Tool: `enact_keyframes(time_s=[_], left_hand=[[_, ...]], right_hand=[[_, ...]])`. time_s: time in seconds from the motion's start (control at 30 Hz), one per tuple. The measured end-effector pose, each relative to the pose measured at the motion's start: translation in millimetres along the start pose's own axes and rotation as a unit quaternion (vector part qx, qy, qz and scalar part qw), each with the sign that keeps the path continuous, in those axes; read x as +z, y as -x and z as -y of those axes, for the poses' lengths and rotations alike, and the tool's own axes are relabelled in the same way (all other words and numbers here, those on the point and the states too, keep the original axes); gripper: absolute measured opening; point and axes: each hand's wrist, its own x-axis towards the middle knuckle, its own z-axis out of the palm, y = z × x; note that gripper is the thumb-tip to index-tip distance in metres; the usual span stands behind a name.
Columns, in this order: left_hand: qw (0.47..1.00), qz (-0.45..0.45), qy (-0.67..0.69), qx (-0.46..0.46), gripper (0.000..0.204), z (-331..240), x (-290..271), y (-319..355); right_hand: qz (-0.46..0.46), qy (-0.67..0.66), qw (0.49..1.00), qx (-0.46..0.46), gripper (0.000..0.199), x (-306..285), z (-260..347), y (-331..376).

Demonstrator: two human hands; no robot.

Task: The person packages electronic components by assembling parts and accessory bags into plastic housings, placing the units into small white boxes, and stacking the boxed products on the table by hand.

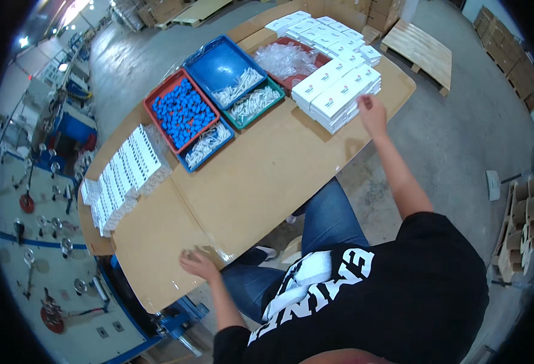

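My right hand (372,114) is at the near right corner of a stack of flat white cartons (335,100) with small printed marks. Its fingers are curled together, and what is in them, if anything, is too small to make out. Low over the near left part of the cardboard-covered table (248,182), my left hand (199,264) is loosely spread and holds nothing I can see. More flat white cartons (324,33) lie behind the stack.
A red tray (182,112) holds blue caps; a blue tray (218,64), a green tray (258,109) and a small blue tray (206,145) hold white sticks. Another red tray (288,60) has clear plastic pieces. Small white boxes (127,173) stand in rows at left. A pallet (421,51) lies beyond.
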Motion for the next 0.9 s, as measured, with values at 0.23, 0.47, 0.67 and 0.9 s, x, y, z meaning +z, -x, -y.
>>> enact_keyframes(time_s=[0.23,0.47,0.67,0.9], left_hand=[[0.963,0.265,-0.04,0.027,0.068,-79.4,-13.9,94.0],[0.908,0.396,-0.135,0.006,0.086,-75.9,-7.3,96.5],[0.912,0.381,-0.148,0.012,0.087,-75.5,-5.3,99.6],[0.914,0.377,-0.152,0.018,0.087,-74.0,-6.8,102.9]], right_hand=[[-0.039,0.201,0.978,0.045,0.048,13.2,-80.7,-179.2],[0.076,0.249,0.962,0.083,0.08,53.7,-104.6,-238.6],[0.076,0.163,0.977,0.117,0.08,53.1,-105.5,-249.2],[-0.127,-0.094,0.985,-0.064,0.037,9.6,-37.2,-208.5]])
